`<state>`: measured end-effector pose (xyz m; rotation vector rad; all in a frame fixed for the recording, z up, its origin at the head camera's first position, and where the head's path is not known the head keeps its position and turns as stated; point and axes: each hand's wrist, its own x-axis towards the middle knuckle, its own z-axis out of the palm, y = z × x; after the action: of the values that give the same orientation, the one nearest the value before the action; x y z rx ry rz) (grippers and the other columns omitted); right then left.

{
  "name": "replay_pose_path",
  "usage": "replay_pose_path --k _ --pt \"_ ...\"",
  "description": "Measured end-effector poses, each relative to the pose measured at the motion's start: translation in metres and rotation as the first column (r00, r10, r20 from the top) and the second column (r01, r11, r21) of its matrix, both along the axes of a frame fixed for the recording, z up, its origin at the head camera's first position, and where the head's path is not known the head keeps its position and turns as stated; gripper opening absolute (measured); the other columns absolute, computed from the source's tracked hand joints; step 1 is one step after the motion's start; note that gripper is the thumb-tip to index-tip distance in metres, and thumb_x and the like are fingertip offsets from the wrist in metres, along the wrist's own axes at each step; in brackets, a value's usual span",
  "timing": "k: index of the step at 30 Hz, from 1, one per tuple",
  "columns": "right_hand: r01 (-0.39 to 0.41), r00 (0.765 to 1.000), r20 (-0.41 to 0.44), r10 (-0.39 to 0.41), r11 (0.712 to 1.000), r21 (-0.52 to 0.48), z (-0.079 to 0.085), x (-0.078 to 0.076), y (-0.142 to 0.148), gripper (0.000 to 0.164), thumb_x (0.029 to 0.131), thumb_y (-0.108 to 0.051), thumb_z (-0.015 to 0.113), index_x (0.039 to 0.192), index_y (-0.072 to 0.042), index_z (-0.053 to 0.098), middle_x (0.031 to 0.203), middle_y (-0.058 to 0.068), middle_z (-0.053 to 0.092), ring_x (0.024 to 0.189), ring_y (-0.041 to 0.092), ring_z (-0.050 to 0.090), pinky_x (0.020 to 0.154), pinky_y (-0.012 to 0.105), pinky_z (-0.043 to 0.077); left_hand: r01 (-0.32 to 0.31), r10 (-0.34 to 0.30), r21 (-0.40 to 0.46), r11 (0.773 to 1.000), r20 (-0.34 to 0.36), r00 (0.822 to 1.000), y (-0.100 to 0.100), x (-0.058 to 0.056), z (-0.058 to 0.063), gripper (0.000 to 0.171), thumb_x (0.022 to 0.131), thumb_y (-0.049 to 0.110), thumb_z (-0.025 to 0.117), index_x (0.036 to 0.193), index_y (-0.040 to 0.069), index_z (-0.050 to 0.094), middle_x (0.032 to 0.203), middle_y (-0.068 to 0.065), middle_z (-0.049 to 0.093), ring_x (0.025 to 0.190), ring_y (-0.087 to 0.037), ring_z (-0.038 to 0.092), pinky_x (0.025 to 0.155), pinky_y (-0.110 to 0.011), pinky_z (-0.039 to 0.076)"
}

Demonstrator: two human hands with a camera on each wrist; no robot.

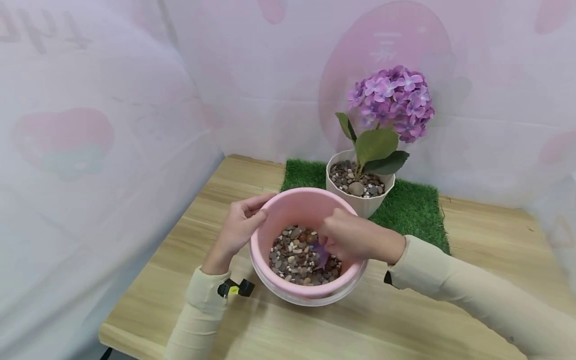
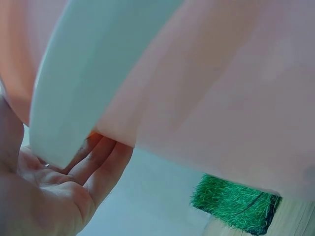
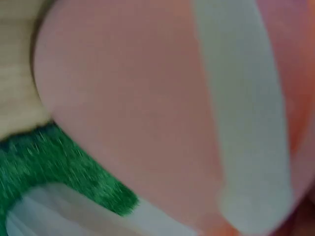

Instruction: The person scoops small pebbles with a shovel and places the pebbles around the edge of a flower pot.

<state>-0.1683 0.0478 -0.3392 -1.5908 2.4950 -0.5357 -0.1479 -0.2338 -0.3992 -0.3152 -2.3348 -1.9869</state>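
Note:
A pink bucket (image 1: pixel 294 205) with a pale band below its lip stands tilted on the table, pebbles (image 1: pixel 290 260) covering its bottom. My left hand (image 1: pixel 240 225) grips the bucket's left rim, thumb on top; in the left wrist view its fingers reach under the pale band (image 2: pixel 98 73). Inside the bucket, my right hand (image 1: pixel 344 232) is curled round a translucent purple scoop (image 1: pixel 321 256), whose blade is down among the pebbles. The hand hides the scoop's handle. In the right wrist view the bucket's pink outer wall (image 3: pixel 128 88) fills most of the picture.
Behind the bucket, a cream pot (image 1: pixel 360 202) of pebbles holds a purple hydrangea (image 1: pixel 396 102). It stands on a green grass mat (image 1: pixel 414 210) on the wooden table (image 1: pixel 180 260). White printed cloth (image 1: pixel 270 120) hangs at the back and left.

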Motion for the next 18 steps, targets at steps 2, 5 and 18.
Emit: replay_pose_path --k 2,5,18 --pt "-0.001 1.0 -0.006 0.001 0.999 -0.04 -0.005 0.001 0.0 0.019 0.08 0.007 0.073 0.078 -0.01 0.08 0.073 0.0 0.078 0.061 0.003 0.065 0.062 0.018 0.059 -0.004 0.004 0.004 1.0 -0.008 1.0 0.003 -0.001 -0.001 0.043 0.099 0.0 0.058 0.141 -0.002 0.064 0.137 -0.026 0.069 0.111 -0.034 0.076 0.085 -0.033 0.069" --pt "0.011 1.0 -0.007 -0.011 0.997 -0.077 -0.01 0.003 -0.004 0.016 0.081 0.003 0.076 0.086 -0.009 0.083 0.081 0.002 0.081 0.066 0.004 0.07 0.068 0.018 0.061 -0.003 0.003 0.009 1.0 -0.012 1.0 0.005 -0.002 -0.002 0.043 0.099 0.0 0.058 0.141 -0.001 0.065 0.137 -0.025 0.069 0.11 -0.031 0.076 0.085 -0.033 0.069" --pt "0.095 0.995 0.069 -0.078 0.954 -0.285 -0.013 0.012 -0.012 0.004 0.085 -0.006 0.084 0.089 -0.007 0.084 0.082 0.001 0.082 0.071 0.002 0.076 0.07 0.014 0.062 0.01 -0.01 0.038 0.999 0.004 1.0 0.002 -0.002 -0.002 0.042 0.101 0.003 0.058 0.143 -0.004 0.062 0.138 -0.026 0.069 0.11 -0.032 0.076 0.086 -0.035 0.069"
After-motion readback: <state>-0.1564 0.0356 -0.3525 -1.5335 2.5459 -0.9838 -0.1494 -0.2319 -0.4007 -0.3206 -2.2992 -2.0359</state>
